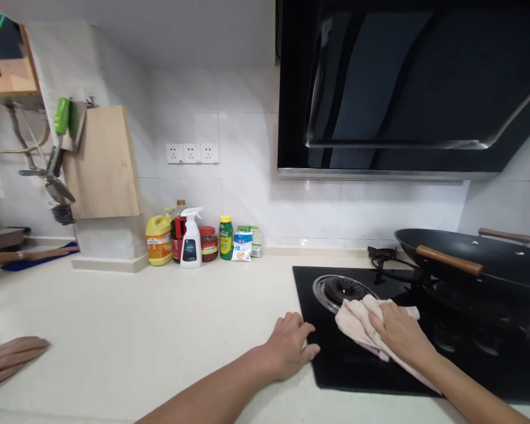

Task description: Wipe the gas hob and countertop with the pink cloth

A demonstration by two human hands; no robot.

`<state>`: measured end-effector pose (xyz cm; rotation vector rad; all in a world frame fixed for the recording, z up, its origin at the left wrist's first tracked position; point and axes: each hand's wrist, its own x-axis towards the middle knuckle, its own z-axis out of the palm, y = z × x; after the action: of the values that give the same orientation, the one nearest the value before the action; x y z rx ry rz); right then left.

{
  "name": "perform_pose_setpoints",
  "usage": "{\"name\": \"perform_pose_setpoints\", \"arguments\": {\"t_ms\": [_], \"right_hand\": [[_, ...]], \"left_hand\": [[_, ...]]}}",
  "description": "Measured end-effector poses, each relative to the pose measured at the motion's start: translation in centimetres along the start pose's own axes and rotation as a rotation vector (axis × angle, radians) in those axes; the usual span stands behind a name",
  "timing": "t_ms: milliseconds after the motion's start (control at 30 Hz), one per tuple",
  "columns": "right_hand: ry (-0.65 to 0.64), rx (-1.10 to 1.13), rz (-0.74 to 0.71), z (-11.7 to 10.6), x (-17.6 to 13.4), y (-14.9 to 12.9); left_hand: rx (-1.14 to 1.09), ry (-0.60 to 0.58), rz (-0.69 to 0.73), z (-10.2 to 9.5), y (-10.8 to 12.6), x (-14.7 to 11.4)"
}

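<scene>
My right hand (400, 331) grips a pale pink cloth (360, 324) and presses it flat on the black glass cooktop (344, 368), just in front of the left burner (345, 290). Part of the cloth trails under my right wrist toward the front edge. My left hand (290, 346) rests at the cooktop's left edge, its thumb and fingers apart and nothing in it; its fingertips touch the rim. A black wok (512, 268) with wooden handles sits over the right burner.
Another person's hand (15, 358) lies on the white counter (159, 341) at left; another hand holds a blue cloth (39, 259) farther back. A spray bottle (191, 241), yellow jug (158, 242) and several containers stand along the wall. The range hood (406, 88) overhangs the cooktop.
</scene>
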<state>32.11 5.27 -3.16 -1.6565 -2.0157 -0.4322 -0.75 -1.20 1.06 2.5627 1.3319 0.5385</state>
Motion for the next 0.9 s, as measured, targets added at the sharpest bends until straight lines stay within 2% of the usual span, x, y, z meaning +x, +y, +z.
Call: {"name": "perform_pose_setpoints", "arguments": {"t_ms": [133,267,433,600,733,900], "right_hand": [[0.028,0.077,-0.13,0.0,-2.0,-3.4],[-0.011,0.136,-0.222,-0.3,-2.1,-6.9],[-0.116,0.106,-0.291,-0.9,0.5,-9.9],[-0.167,0.033,-0.238,-0.4,4.0,-12.3],[-0.145,0.043,-0.233,0.4,5.3,-13.3],[-0.168,0.126,-0.341,0.0,4.6,-11.9]], "left_hand": [[0.009,-0.005,-0.027,0.2,0.1,-0.1],[0.019,0.015,-0.038,0.3,0.2,-0.2],[-0.117,0.098,-0.054,0.1,-0.4,0.2],[-0.281,0.264,-0.109,0.1,-1.3,1.0],[-0.23,0.293,-0.104,0.3,-1.4,1.1],[-0.225,0.254,-0.089,0.6,-1.4,1.0]]}}
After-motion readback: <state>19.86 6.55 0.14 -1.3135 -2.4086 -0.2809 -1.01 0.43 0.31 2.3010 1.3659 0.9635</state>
